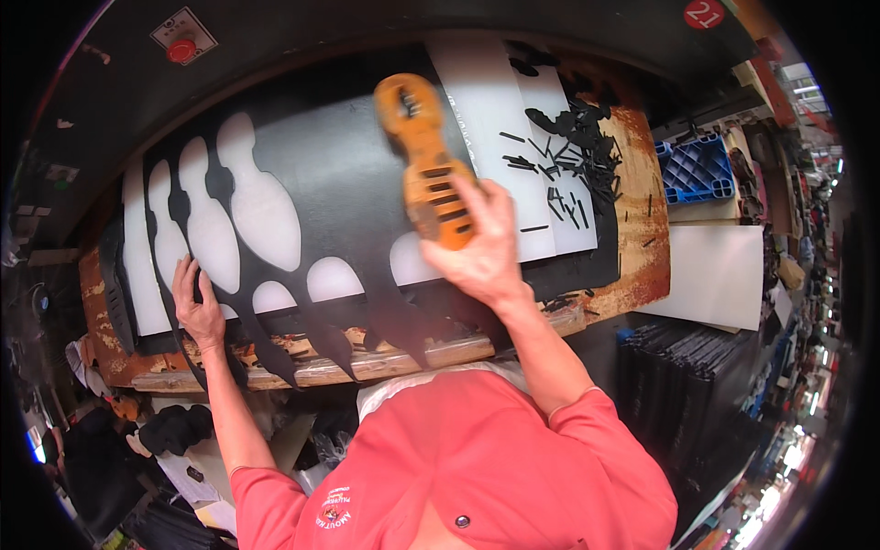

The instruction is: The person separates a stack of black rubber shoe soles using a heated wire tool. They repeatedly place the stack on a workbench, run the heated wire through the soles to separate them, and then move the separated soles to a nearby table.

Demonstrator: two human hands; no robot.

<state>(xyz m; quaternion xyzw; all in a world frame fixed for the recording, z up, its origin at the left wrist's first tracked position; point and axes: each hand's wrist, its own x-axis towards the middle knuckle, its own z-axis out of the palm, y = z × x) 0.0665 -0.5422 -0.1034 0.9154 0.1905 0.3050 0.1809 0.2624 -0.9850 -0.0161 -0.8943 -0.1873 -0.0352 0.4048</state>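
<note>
One orange die (422, 137), rounded at its far end, pinched at the waist and crossed by dark slots in its broader near part, is over the middle of the black sheet (335, 197), my right hand (478, 249) gripping that near part along its right side. My left hand (198, 310) is open, slightly bent fingertips at the sheet's cut-outs (261, 211), where white shows through. From here I see the die softened by blur, its near right edge hidden by my hand, and can't tell whether its underside touches the sheet.
</note>
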